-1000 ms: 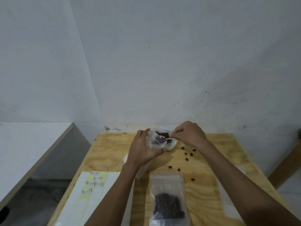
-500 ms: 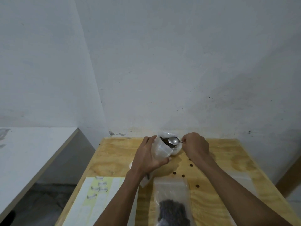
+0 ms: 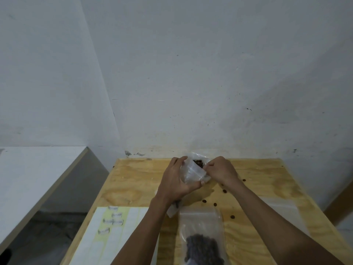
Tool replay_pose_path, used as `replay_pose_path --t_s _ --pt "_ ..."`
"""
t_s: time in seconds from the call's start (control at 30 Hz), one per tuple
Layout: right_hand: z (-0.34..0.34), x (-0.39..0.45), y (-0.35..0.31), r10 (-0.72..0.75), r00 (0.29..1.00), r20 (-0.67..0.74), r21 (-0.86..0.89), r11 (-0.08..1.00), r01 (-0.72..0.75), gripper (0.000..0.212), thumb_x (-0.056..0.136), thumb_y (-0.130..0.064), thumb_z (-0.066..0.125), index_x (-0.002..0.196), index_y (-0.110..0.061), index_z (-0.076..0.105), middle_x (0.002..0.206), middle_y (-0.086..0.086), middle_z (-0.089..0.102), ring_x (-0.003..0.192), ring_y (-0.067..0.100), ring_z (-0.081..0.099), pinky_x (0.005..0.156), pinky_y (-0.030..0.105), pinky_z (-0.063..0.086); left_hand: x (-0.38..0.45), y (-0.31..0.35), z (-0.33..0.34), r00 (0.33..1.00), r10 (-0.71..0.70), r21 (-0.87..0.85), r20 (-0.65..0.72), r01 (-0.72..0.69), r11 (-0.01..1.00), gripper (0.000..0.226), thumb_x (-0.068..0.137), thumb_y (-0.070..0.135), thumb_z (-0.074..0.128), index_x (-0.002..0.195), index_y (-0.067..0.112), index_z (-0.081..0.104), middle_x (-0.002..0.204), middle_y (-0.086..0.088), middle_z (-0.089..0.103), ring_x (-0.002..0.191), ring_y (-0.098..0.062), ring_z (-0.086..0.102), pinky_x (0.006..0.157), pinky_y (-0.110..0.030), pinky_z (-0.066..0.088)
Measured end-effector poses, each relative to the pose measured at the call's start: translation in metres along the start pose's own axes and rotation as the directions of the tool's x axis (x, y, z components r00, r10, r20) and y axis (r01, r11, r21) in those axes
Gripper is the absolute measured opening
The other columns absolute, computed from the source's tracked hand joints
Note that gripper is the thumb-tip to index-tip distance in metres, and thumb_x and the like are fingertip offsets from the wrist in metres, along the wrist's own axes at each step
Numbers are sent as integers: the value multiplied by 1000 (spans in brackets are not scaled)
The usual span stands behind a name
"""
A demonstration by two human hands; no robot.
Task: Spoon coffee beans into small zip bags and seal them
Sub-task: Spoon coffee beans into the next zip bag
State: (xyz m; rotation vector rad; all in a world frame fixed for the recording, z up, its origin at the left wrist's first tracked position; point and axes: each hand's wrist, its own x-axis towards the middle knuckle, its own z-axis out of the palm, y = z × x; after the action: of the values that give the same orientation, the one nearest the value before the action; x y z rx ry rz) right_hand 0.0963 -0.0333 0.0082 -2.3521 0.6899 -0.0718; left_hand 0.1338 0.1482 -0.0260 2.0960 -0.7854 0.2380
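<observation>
My left hand (image 3: 175, 180) grips a small clear zip bag (image 3: 193, 172) upright near the table's far edge. My right hand (image 3: 219, 170) is curled at the bag's mouth, fingers pinched together; the spoon is hidden behind the fingers and the bag. Just behind the bag, dark coffee beans (image 3: 198, 162) show in a white container against the wall. A filled zip bag (image 3: 202, 240) with a dark heap of beans lies flat on the wooden table (image 3: 133, 184) between my forearms.
Several loose beans (image 3: 224, 191) lie scattered right of centre. A white and yellow label sheet (image 3: 114, 226) lies front left. An empty clear bag (image 3: 282, 207) lies on the right. A white ledge (image 3: 38, 169) sits beyond a gap to the left.
The spoon, seen over the bean container half a second ago, is now out of sight as my right hand has closed in on the bag's mouth. My left hand still holds the bag.
</observation>
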Motion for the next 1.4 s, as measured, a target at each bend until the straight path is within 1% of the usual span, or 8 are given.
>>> replay_pose_path --t_s 0.07,0.2,0.33,0.53,0.6,0.7,1.17,1.4 --pt "1 2 3 19 1000 -3 55 998 -18 23 83 -21 64 93 -9 80 95 12 77 84 33 75 58 32 48 0 -2 -1 1000 7 6 7 -7 1000 103 63 73 78 145 17 50 127 9 53 111 -5 51 85 -13 41" --pt "-2 -3 3 42 988 -148 17 999 -40 23 86 -23 62 81 -13 82 72 11 75 47 21 53 48 25 33 -1 -6 -3 999 4 29 34 -5 1000 103 63 73 76 145 18 50 128 9 53 113 -5 53 86 -19 43" --pt "-11 -10 1 49 987 -150 54 998 -42 42 87 -26 66 47 -17 54 45 -1 38 40 18 33 48 22 21 -3 -8 -3 999 -5 38 36 4 999 103 63 73 77 146 18 50 130 9 53 114 -6 53 89 -21 45" --pt "-26 -13 1 10 993 -118 82 997 -1 43 81 -22 71 45 -17 47 43 -3 39 44 23 40 48 27 32 -2 -7 -8 1000 -22 83 21 20 996 103 63 70 80 145 17 49 129 9 53 112 -5 53 87 -22 46" --pt "-34 -16 -2 -21 995 -99 85 996 29 24 80 -26 72 61 -11 75 62 4 72 61 30 69 56 39 58 -2 -6 -10 999 -27 96 20 25 995 104 62 71 78 145 16 49 127 8 53 110 -5 53 86 -21 45" --pt "-45 -22 -6 -82 992 -100 111 989 93 27 76 -32 72 86 -7 78 95 13 75 94 34 72 81 53 61 0 -4 -13 999 -29 117 18 27 993 106 61 75 75 144 14 50 127 6 54 111 -10 55 86 -22 45" --pt "-54 -55 11 -385 849 -361 -11 912 410 18 89 -21 73 88 -38 80 81 -15 66 71 2 61 58 20 43 8 19 -26 997 13 117 -75 -4 993 102 65 65 82 145 12 48 130 1 52 109 -13 56 84 -21 43" --pt "-42 -39 11 -183 938 -293 -81 983 166 21 96 -16 63 105 -25 80 89 -3 76 59 11 62 48 21 43 4 12 -24 998 21 104 -56 -15 994 104 67 66 85 148 14 46 132 3 51 109 -5 50 86 -22 44"
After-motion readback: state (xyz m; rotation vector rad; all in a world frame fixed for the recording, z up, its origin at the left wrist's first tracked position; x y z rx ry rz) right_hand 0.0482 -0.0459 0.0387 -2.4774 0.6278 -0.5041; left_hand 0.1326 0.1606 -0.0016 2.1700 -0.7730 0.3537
